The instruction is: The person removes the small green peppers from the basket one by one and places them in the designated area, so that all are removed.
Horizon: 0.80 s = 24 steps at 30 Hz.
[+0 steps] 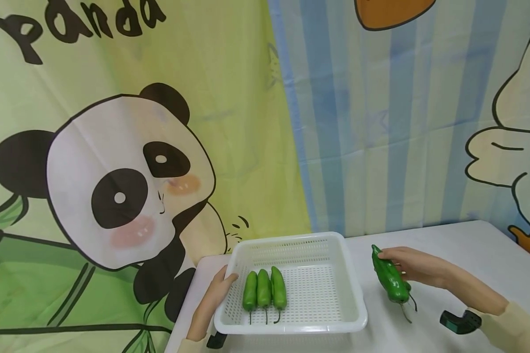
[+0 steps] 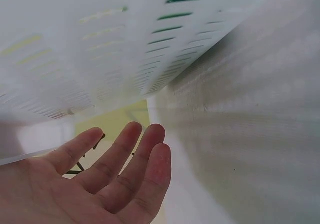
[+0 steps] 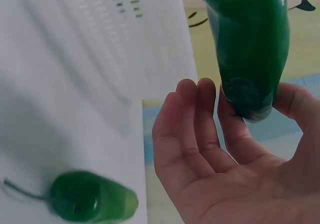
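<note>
In the head view, three green chili peppers (image 1: pixel 264 289) lie side by side in the left part of a white plastic basket (image 1: pixel 355 314). My left hand (image 1: pixel 218 290) rests at the basket's left rim, thumb over the edge; the left wrist view shows relaxed fingers (image 2: pixel 127 159) outside the slotted wall, apart from it. To the right of the basket, my right hand (image 1: pixel 417 264) pinches a green chili pepper (image 1: pixel 387 277) near its tip, stem hanging down. Another green pepper (image 3: pixel 92 196) lies on the table in the right wrist view, mostly hidden behind the held one in the head view.
The white table (image 1: pixel 459 240) meets a hanging cloth at its back edge, printed with a panda (image 1: pixel 128 181) on the left and blue stripes on the right. A dark wrist device (image 1: pixel 461 322) sits by the right sleeve.
</note>
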Available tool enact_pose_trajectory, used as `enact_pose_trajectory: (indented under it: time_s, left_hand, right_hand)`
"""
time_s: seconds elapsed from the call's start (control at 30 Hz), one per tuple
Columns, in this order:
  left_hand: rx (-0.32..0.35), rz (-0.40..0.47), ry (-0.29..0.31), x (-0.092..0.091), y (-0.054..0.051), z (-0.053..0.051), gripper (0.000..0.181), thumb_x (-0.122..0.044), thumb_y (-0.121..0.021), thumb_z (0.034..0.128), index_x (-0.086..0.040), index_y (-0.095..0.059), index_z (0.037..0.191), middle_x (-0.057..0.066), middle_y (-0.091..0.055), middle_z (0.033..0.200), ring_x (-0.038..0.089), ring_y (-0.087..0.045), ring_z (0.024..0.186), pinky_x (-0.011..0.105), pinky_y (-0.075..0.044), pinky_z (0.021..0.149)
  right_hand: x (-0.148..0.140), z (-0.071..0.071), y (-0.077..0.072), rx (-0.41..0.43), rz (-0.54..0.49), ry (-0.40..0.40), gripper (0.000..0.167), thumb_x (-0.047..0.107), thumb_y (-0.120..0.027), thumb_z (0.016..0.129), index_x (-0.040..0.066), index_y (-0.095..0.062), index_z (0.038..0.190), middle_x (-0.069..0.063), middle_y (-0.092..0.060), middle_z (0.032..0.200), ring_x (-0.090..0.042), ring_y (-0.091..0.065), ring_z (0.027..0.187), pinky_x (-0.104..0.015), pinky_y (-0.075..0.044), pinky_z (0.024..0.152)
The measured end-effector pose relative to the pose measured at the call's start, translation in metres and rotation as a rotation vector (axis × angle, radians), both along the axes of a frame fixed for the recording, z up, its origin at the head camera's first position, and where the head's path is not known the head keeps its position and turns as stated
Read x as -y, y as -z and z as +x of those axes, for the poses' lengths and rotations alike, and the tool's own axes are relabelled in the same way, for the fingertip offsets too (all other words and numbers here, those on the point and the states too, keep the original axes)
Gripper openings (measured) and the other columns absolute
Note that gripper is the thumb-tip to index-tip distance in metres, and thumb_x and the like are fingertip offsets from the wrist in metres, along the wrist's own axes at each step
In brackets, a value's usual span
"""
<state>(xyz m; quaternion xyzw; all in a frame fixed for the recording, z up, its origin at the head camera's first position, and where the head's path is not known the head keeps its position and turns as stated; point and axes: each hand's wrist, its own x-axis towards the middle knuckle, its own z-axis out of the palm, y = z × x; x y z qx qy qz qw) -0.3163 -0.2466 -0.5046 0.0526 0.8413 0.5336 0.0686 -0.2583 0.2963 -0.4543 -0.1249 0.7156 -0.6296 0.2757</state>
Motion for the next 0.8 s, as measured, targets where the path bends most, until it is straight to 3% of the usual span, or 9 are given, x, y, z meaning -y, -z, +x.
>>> enact_pose_trajectory:
  time_s: [0.23,0.4,0.67,0.8]
  left_hand:
    - [0.001,-0.005,-0.001,0.0,-0.001,0.0,0.056,-0.026,-0.046,0.1055,-0.006,-0.031,0.155,0.033,-0.057,0.136,0.034,-0.073,0.097,0.042,-0.065,0.071]
    - [-0.002,0.006,0.01,0.001,0.0,0.0,0.056,-0.025,-0.046,0.1055,-0.005,-0.031,0.155,0.033,-0.056,0.136,0.034,-0.073,0.098,0.042,-0.065,0.072]
    - [-0.001,0.003,0.007,0.001,0.0,0.0,0.055,-0.025,-0.046,0.1055,-0.006,-0.032,0.155,0.032,-0.057,0.136,0.034,-0.073,0.098,0.042,-0.065,0.073]
    - [0.001,0.002,0.007,0.0,0.0,-0.001,0.056,-0.025,-0.046,0.1055,-0.006,-0.032,0.155,0.032,-0.057,0.136,0.034,-0.073,0.098,0.042,-0.065,0.072]
  right_hand:
    - [-0.026,-0.001,0.006,-0.036,0.121,0.058,0.056,0.033,-0.041,0.108,-0.012,-0.042,0.14,-0.015,-0.055,0.131,-0.022,-0.059,0.114,-0.039,-0.056,0.089]
    - [-0.042,-0.001,0.006,-0.093,0.26,0.09,0.057,0.034,-0.042,0.107,-0.014,-0.045,0.139,-0.016,-0.06,0.126,-0.025,-0.064,0.11,-0.042,-0.058,0.087]
    - [-0.059,-0.013,0.017,-0.153,0.519,0.159,0.066,0.041,-0.048,0.104,-0.014,-0.045,0.139,-0.033,-0.054,0.133,-0.047,-0.058,0.117,-0.047,-0.061,0.086]
    - [-0.061,-0.019,0.025,-0.178,0.576,0.175,0.053,0.039,-0.051,0.103,-0.008,-0.057,0.128,-0.023,-0.062,0.118,-0.034,-0.062,0.103,-0.043,-0.062,0.079]
